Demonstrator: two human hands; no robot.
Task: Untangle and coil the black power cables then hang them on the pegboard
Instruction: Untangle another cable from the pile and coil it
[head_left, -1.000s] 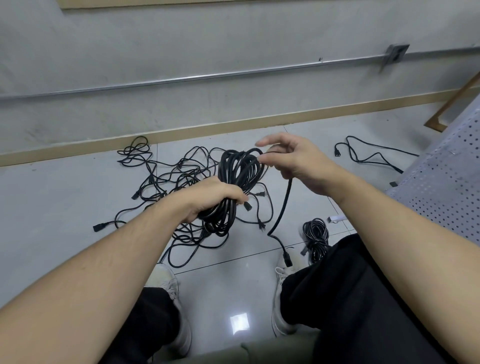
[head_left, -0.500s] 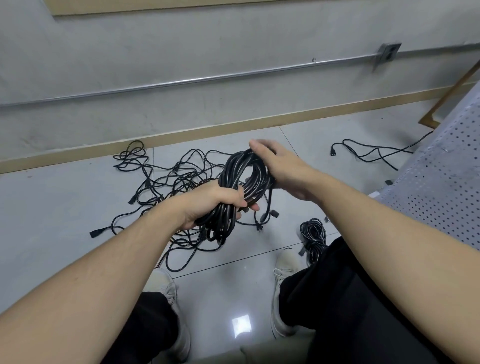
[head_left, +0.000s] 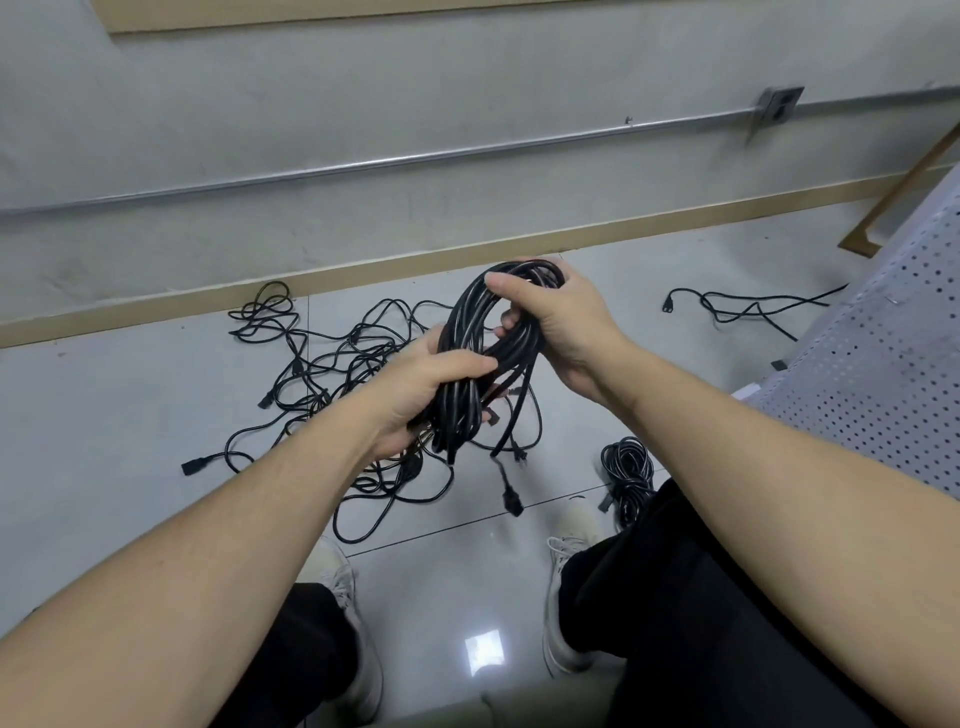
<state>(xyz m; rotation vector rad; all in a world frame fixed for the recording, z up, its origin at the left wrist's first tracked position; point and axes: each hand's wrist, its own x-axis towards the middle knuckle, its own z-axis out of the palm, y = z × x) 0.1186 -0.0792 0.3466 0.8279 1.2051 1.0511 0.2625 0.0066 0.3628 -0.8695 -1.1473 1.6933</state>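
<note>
- A thick coil of black rubber power cable (head_left: 485, 358) was held in the air above the grey tiled floor (head_left: 130, 415), its long axis running from lower left, near the person, up to the right towards the wall.
- The left hand (head_left: 415, 395) clasped the coil's lower part, thumb laid across the strands.
- The right hand (head_left: 556, 322) grasped the upper loop, fingers curled round it; their tips were hidden behind the cable.
- Two loose ends with plugs (head_left: 511, 501) hung down from the coil.
- A tangled heap of thin black cables (head_left: 332, 364) lay on the floor behind the hands, partly covered by them.
- A small finished black cable coil (head_left: 626, 470) lay beside the right shoe, partly cut off by the black trouser leg.
- The white perforated metal pegboard (head_left: 878, 374) was cropped at the right edge.
</note>
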